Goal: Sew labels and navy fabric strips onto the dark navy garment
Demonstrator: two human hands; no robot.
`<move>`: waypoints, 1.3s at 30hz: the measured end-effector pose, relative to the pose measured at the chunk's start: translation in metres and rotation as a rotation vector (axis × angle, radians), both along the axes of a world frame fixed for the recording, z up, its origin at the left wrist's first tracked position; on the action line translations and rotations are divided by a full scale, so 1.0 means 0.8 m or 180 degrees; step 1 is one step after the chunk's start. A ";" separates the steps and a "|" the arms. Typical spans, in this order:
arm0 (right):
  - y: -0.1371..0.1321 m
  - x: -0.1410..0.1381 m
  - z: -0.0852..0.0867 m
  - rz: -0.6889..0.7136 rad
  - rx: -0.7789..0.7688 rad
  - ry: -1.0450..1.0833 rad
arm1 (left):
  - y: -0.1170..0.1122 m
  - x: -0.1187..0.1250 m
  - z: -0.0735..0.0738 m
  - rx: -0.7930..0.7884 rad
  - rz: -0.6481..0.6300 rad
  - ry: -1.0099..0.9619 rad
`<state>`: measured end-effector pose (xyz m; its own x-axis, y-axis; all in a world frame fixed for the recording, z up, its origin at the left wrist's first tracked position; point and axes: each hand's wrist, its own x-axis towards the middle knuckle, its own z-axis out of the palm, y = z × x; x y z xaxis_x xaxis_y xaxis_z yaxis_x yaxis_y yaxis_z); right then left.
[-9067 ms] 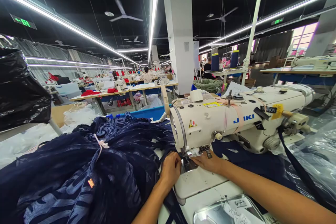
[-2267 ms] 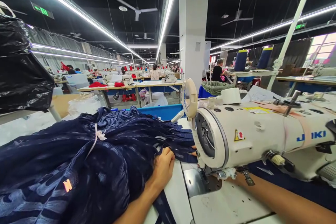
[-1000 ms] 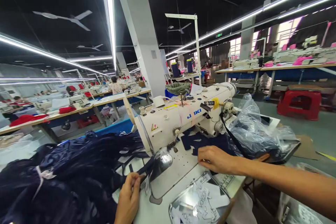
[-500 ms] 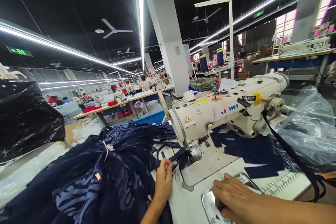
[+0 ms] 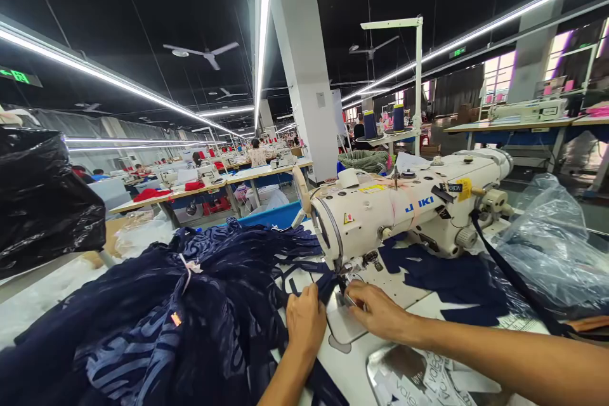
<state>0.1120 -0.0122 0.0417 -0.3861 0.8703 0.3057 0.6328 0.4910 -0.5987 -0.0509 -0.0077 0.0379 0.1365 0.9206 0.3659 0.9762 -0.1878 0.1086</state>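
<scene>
A cream Juki sewing machine (image 5: 409,209) stands on the white table. My left hand (image 5: 304,323) is closed on a strip of navy fabric (image 5: 326,284) just left of the needle. My right hand (image 5: 375,311) pinches something small at the needle plate (image 5: 345,323), too small to name. A big heap of navy patterned fabric (image 5: 157,317) lies to the left of both hands.
A metal tray (image 5: 385,371) of printed labels sits at the table's front edge. Navy cut pieces (image 5: 447,276) lie under the machine arm; a clear plastic bag (image 5: 556,254) is at right, a black bag (image 5: 42,196) at left. Other workers sit at far tables.
My right hand has left the label tray and come up to the needle plate. My left hand has slid forward along the strip toward the presser foot.
</scene>
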 end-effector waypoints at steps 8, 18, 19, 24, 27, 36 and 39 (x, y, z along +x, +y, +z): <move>0.035 -0.056 -0.014 -0.0570 -0.0026 -0.0207 | -0.012 -0.003 0.003 0.0133 -0.0156 0.0132; 0.006 -0.044 -0.012 -0.0137 0.0022 0.0110 | 0.012 -0.034 -0.005 -0.0281 0.0098 -0.3513; 0.008 -0.046 -0.012 -0.0170 -0.0019 0.0240 | 0.012 -0.037 -0.004 -0.0355 0.0074 -0.3723; 0.031 -0.075 -0.014 -0.0306 -0.0213 0.0483 | -0.006 -0.045 0.001 -0.0711 -0.0112 -0.4472; 0.043 -0.092 -0.013 -0.0338 -0.0288 0.0477 | -0.017 -0.048 -0.001 -0.0791 -0.0139 -0.4743; 0.030 -0.068 -0.021 0.0312 -0.0120 0.0336 | -0.031 -0.041 0.015 -0.0888 -0.0457 -0.5489; 0.017 -0.051 -0.021 0.0402 -0.0446 0.1007 | -0.039 -0.035 0.022 -0.1012 -0.0512 -0.5611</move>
